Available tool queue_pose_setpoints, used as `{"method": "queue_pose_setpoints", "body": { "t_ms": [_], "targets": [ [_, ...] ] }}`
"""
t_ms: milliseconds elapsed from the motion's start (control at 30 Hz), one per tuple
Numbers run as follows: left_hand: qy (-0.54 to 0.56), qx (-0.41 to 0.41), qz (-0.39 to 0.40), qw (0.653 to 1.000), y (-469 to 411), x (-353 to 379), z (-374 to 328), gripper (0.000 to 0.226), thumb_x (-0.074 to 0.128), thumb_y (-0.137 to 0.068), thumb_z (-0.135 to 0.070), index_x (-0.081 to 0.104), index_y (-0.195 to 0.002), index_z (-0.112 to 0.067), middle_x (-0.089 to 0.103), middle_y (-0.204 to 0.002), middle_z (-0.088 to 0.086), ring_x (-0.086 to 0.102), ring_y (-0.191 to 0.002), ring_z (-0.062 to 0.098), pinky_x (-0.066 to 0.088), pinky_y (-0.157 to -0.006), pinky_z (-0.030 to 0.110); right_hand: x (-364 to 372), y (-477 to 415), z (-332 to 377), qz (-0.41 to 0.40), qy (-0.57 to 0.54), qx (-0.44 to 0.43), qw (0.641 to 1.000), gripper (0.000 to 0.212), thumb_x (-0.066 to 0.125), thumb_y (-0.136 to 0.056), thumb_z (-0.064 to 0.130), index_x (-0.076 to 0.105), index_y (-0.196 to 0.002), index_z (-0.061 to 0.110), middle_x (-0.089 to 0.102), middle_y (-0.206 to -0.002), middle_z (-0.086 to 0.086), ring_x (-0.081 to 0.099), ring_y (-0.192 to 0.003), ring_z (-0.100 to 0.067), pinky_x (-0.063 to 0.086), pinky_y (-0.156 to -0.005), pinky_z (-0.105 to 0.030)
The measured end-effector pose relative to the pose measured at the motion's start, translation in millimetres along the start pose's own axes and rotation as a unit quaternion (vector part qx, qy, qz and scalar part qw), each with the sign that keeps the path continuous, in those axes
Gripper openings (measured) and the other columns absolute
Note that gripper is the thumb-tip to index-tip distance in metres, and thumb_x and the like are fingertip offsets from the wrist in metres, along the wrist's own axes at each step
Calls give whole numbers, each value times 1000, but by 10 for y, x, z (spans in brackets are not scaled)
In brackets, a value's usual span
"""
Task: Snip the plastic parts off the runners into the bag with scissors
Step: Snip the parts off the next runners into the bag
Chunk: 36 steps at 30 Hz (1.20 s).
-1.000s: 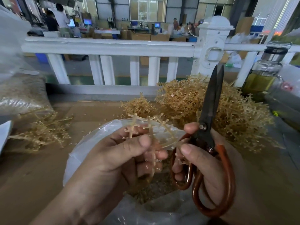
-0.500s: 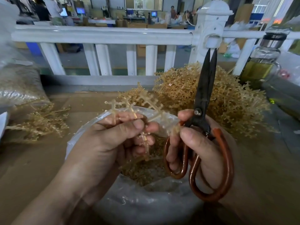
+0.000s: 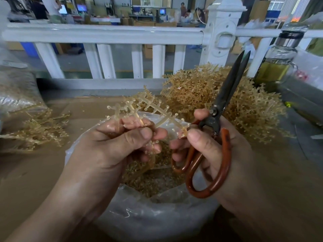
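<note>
So that parts [image 3: 167, 107] drop in, my left hand [image 3: 111, 145] pinches runner [image 3: 157, 111] above bag [image 3: 157, 215]; right hand [image 3: 244, 163] grips scissors [image 3: 226, 95], blades apparently near-shut

Runner pile [image 3: 209, 95] blocks right, railing [image 3: 104, 34] behind, room perhaps left of bag [image 3: 157, 215]

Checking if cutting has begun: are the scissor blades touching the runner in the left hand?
Apart. Head view: scissor blades point upward, clear of the runner.
</note>
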<state>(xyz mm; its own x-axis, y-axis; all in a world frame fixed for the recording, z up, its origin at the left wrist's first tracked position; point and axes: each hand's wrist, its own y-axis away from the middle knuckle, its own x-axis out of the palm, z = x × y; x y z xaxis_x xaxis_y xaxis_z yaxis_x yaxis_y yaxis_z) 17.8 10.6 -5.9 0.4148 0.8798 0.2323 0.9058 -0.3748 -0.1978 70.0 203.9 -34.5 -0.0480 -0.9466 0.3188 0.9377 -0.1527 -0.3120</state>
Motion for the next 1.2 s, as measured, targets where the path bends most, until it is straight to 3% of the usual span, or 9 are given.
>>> {"method": "queue_pose_setpoints", "body": {
  "t_ms": [200,333,433,667,800,933,1000,1100,1200],
  "targets": [
    [-20,40,2,999,2,7,4,22,87,-63,-31,80,-82,-23,79,-94,13,74,-75,21,56,-60,27,21,-7,-22,-25,8,-22,999,36,76,-85,22,62,-118,25,70,-81,-8,71,-70,-26,56,-61,-36],
    [-24,74,-20,997,23,29,4,25,89,-59,-11,77,-81,-8,77,-84,17,77,-79,28,56,-64,23,31,-14,-5,-25,-14,-8,1000,39,79,-82,27,63,-117,24,69,-75,-9,69,-65,-26,55,-57,-36],
    [-40,99,-24,994,45,63,-2,14,80,-66,-19,79,-81,-19,78,-83,12,76,-82,32,57,-68,23,52,-9,15,-24,-12,-2,1000,37,80,-81,31,63,-113,25,69,-74,-8,69,-65,-26,55,-56,-37],
    [-8,92,-3,996,34,72,-4,12,83,-66,-15,78,-73,-24,77,-80,7,77,-81,30,57,-64,23,46,10,12,-53,13,-2,999,34,75,-81,8,67,-110,24,66,-79,-11,69,-64,-25,56,-56,-32],
    [-18,58,-5,998,11,30,5,16,87,-62,-23,78,-75,-25,78,-88,13,76,-80,25,56,-61,26,27,20,22,-21,45,-7,999,34,77,-85,20,64,-116,27,68,-79,-9,70,-67,-27,55,-60,-35],
    [33,24,-63,997,-44,19,34,5,75,-75,-17,74,-70,-20,78,-97,18,77,-87,30,63,-71,35,36,37,44,6,148,17,989,44,77,-78,57,62,-115,39,68,-75,-11,67,-60,-29,53,-56,-42],
    [77,19,-85,993,-55,10,25,6,72,-82,-17,68,-79,-13,77,-104,20,77,-91,31,63,-77,37,68,45,53,19,195,24,980,51,73,-71,70,63,-114,44,67,-72,-9,65,-55,-24,52,-52,-37],
    [102,39,-103,989,-62,-18,-25,20,69,-81,-23,60,-87,-7,76,-107,19,77,-92,29,62,-81,35,99,109,70,37,289,-7,957,58,62,-73,80,59,-121,48,69,-77,12,69,-64,-8,52,-58,-24],
    [109,56,-128,984,-77,-67,-63,14,68,-81,-20,63,-83,-7,77,-100,20,78,-87,29,61,-79,33,106,160,59,21,285,-3,958,71,62,-73,82,57,-130,41,65,-87,10,70,-65,-24,56,-67,-41]
  ]
}}
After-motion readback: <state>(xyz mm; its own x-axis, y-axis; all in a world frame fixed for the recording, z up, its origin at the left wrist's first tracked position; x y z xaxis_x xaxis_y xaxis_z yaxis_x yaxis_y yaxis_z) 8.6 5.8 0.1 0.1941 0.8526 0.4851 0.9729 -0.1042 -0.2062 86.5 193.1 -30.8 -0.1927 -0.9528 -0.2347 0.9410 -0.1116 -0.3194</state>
